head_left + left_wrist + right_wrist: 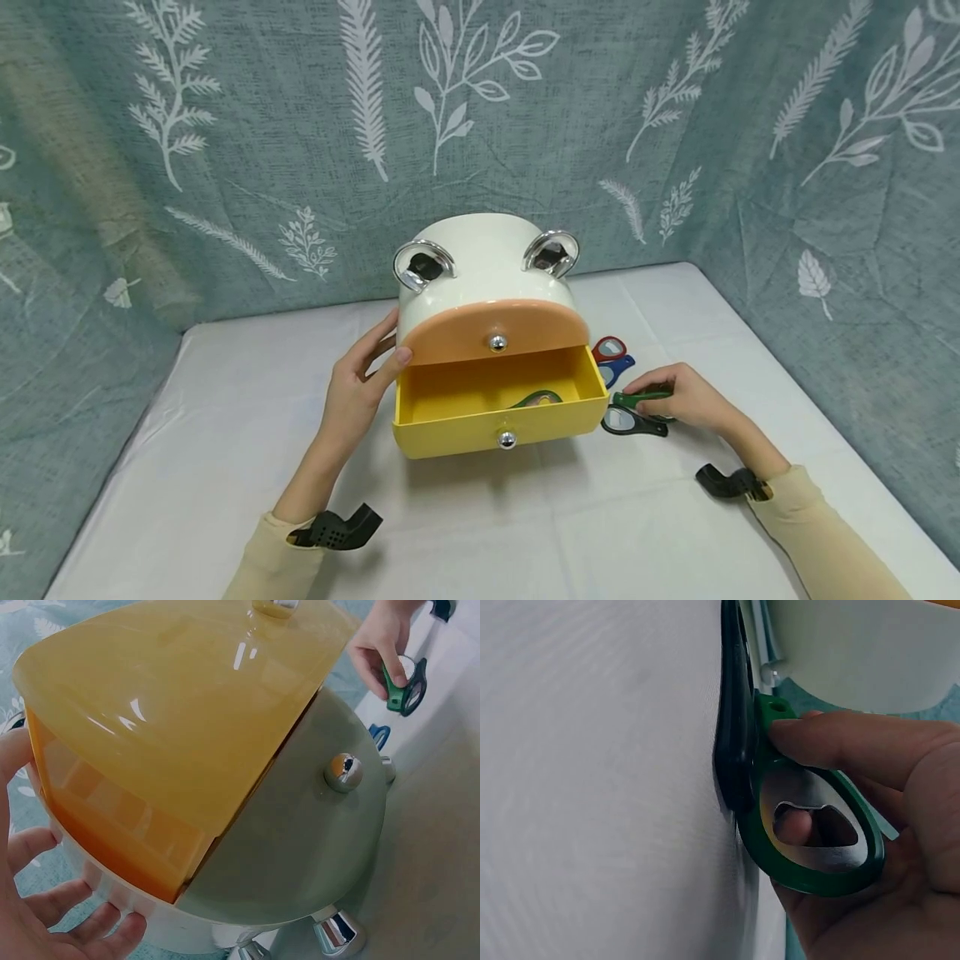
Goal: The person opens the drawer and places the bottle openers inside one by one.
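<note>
A white drawer box [487, 258] with two silver-ringed eyes stands mid-table, its yellow lower drawer [450, 439] pulled out. Against the box's left side rests my left hand [356, 387], thumb at the front edge and fingers spread along the wall [82, 915]. My right hand [692, 400], right of the drawer, pinches a green-rimmed bottle opener [817, 881] between thumb and fingers. Right beside that one is a black bottle opener [633, 423]. Inside the drawer lies another green-rimmed opener [542, 397], partly hidden by the drawer front.
Beside the box on the right lie a red opener [610, 347] and a blue opener [617, 368], partly behind the drawer. An orange upper drawer [450, 333] with a silver knob is closed. White cloth [225, 467] covers the table; a patterned green curtain [285, 150] hangs behind.
</note>
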A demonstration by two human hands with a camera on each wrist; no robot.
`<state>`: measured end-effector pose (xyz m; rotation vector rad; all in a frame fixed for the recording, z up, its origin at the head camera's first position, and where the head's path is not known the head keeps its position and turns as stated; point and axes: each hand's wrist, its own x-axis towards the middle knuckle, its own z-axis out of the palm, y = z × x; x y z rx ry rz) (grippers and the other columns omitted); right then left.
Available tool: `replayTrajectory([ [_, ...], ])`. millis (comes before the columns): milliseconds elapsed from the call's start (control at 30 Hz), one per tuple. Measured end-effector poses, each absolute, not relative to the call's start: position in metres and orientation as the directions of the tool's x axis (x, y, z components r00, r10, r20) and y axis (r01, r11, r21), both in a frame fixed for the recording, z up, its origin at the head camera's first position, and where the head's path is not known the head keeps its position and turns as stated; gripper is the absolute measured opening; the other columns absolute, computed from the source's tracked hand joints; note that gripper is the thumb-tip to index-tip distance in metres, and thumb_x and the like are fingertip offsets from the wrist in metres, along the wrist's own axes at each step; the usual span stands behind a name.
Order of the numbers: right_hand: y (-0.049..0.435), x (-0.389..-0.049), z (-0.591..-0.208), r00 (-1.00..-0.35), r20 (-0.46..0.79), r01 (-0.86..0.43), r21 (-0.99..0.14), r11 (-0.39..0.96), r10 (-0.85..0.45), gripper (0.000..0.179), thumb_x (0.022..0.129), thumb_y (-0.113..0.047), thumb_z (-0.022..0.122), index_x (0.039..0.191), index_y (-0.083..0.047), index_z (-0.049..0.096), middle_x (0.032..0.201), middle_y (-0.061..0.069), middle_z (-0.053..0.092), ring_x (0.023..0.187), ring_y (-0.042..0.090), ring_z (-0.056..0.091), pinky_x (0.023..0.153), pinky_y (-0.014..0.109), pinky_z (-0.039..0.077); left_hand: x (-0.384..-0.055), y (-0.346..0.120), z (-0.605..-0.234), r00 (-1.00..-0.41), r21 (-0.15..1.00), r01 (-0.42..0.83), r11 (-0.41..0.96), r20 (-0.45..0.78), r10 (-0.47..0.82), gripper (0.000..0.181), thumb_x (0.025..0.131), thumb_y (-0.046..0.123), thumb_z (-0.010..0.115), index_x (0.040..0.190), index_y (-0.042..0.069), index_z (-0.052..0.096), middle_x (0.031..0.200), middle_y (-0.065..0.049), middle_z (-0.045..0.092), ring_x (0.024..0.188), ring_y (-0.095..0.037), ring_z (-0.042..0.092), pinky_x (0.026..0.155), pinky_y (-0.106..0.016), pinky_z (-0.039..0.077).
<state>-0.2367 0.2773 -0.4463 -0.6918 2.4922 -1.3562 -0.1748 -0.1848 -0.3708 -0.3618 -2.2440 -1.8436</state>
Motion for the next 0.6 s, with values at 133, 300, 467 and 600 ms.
replayTrajectory([
  [133,0.274,-0.236,-0.438,-0.877,0.032,-0.292,-0.828,0.479,-0.479,0.022,0.085,-0.003,0.075,0.107,-0.002,0.076,0.104,0.008,0.072,0.09,0.018,0.066,0.076,0.028,0.055,-0.175,-0.185,-0.37,-0.945,0.927,0.326,0.185,0.322,0.051,0.051,0.099,0.022,0.061,0.148,0.028,0.047,0.148,0.009,0.045,0.13,-0.015,0.045,0.099,-0.031,0.045],
  [300,0.272,-0.234,-0.415,-0.897,0.072,-0.306,-0.813,0.495,-0.437,0.02,0.085,-0.004,0.075,0.105,-0.006,0.077,0.102,0.007,0.072,0.087,0.022,0.067,0.073,0.031,0.057,-0.175,-0.185,-0.371,-0.944,0.927,0.33,0.176,0.326,0.052,0.051,0.099,0.021,0.061,0.148,0.026,0.047,0.148,0.008,0.045,0.13,-0.015,0.046,0.099,-0.03,0.045],
  [467,0.265,-0.226,-0.379,-0.898,0.16,-0.348,-0.826,0.442,-0.409,0.018,0.088,-0.007,0.074,0.106,-0.007,0.077,0.096,0.009,0.072,0.072,0.024,0.064,0.062,0.032,0.056,-0.175,-0.185,-0.372,-0.947,0.929,0.322,0.184,0.318,0.051,0.051,0.099,0.022,0.061,0.148,0.026,0.047,0.148,0.008,0.045,0.13,-0.015,0.045,0.1,-0.034,0.045],
  [600,0.25,-0.217,-0.349,-0.861,0.27,-0.429,-0.84,0.332,-0.431,0.018,0.089,-0.004,0.073,0.107,-0.004,0.075,0.095,0.012,0.071,0.07,0.026,0.063,0.06,0.032,0.057,-0.175,-0.186,-0.371,-0.949,0.93,0.315,0.189,0.312,0.047,0.051,0.099,0.023,0.061,0.148,0.027,0.047,0.147,0.008,0.045,0.13,-0.014,0.045,0.101,-0.037,0.044],
])
